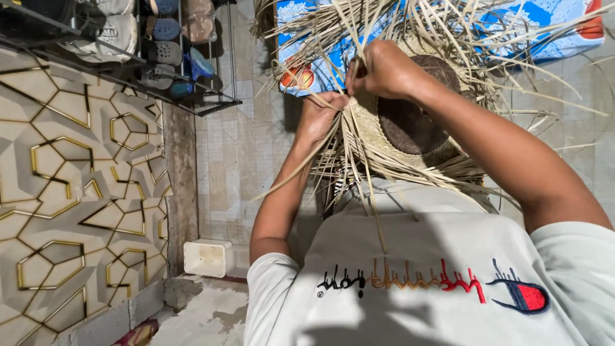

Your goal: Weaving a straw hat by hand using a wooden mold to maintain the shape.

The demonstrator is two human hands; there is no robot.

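White shirt (416, 269), straw weave (384, 128) between fingers (359, 70)

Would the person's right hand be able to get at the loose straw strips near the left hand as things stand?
Probably yes: the right hand sits just above the left hand on the woven straw piece, nothing between them.

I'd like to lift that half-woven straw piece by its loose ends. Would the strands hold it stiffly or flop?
The loose strands would probably flop: they are long, thin, and already bow and splay in all directions. The woven part looks firmer, since it keeps a curved shape between the left hand and right hand. The piece likely feels light, being only thin dry strips.
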